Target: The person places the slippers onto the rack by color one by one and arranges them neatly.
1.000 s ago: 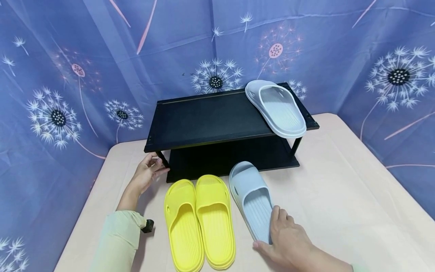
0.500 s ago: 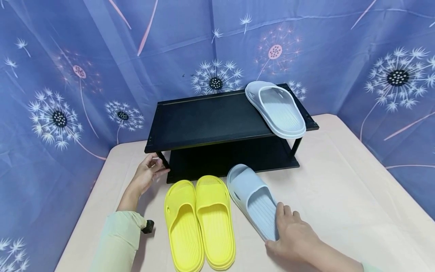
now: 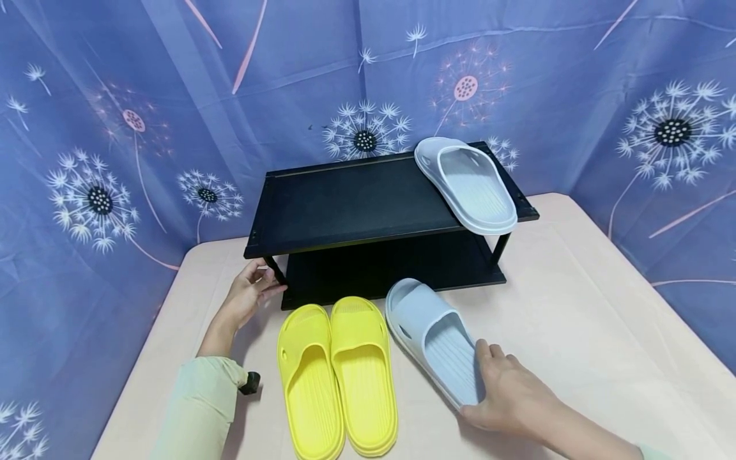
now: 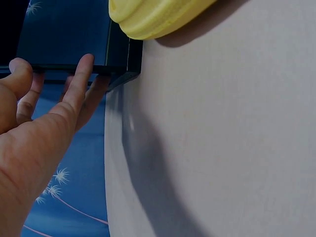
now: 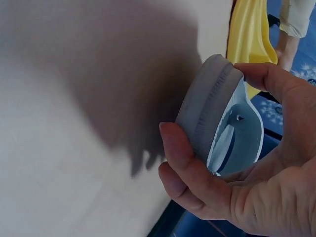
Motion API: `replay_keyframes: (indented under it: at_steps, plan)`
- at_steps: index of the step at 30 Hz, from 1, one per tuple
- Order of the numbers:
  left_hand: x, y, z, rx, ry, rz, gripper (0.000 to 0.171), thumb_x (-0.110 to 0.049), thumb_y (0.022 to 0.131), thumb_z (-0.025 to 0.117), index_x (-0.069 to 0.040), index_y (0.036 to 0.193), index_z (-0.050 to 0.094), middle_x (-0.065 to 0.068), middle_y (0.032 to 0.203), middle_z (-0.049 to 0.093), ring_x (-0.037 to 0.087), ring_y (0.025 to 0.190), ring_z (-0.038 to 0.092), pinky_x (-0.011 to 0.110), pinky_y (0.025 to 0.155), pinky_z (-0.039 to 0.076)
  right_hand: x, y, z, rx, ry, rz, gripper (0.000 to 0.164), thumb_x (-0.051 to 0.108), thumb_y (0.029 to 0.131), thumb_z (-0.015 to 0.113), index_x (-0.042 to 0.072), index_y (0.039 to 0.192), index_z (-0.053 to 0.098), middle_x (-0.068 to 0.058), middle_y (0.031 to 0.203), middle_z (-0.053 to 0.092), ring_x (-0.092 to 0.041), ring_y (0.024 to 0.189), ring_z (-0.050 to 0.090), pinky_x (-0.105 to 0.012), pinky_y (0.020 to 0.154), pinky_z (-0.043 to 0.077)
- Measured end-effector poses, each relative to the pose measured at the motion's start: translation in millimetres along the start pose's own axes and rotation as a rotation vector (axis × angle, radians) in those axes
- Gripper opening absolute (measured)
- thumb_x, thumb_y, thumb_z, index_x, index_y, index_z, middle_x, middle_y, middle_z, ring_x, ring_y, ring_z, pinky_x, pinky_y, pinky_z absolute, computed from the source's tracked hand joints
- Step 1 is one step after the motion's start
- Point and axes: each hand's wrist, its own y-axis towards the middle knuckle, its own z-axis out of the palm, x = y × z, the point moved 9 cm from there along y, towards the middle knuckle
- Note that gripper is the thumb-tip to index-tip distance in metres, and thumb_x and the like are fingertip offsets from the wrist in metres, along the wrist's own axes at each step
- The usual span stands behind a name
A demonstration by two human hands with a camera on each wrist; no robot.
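My left hand (image 3: 247, 295) holds the near left post of a black two-tier shoe rack (image 3: 345, 201), with one finger on the lower shelf's edge. In the left wrist view the fingers (image 4: 79, 86) lie along the rack's dark side. My right hand (image 3: 512, 393) grips a light blue slipper (image 3: 428, 316) by its heel, thumb on one side and fingers on the other. The slipper's toe points at the rack's lower shelf (image 3: 368, 268). In the right wrist view its heel (image 5: 205, 113) appears raised over the table. A matching blue slipper (image 3: 477, 185) sits on the rack's top right.
A pair of yellow slippers (image 3: 339, 377) lies side by side in front of the rack, left of the held slipper. A pale cloth (image 3: 609, 338) covers the table. Blue curtains (image 3: 276, 83) with dandelion prints hang behind and at both sides.
My right hand has moved to the right with the heel of the blue slipper, so the slipper is more slanted. The left hand and the rack have stayed in place.
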Motion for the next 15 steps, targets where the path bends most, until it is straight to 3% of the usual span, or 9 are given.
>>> replay_keyframes:
  at_steps: [9,15]
  plan:
    - [0.4,0.1,-0.3,-0.001,0.010,-0.002,0.019,-0.022,0.098,0.053,-0.010,0.110,0.046,0.009,0.104,0.039,0.022,0.097,0.055,0.047,0.101,0.045,-1,-12,-29,-0.107,-0.002,-0.065,0.108,0.050,0.056,0.083,-0.012,0.133,0.038,-0.029,0.119,0.053,-0.035,0.098,0.058,-0.052,0.082,0.052]
    - [0.9,0.0,-0.8,-0.008,0.018,-0.008,0.018,-0.022,0.098,0.053,-0.011,0.109,0.045,0.009,0.104,0.039,0.022,0.096,0.056,0.045,0.100,0.046,-2,-21,-44,-0.150,-0.023,-0.088,0.111,0.052,0.055,0.084,-0.010,0.134,0.038,-0.033,0.122,0.052,-0.039,0.103,0.057,-0.054,0.084,0.051]
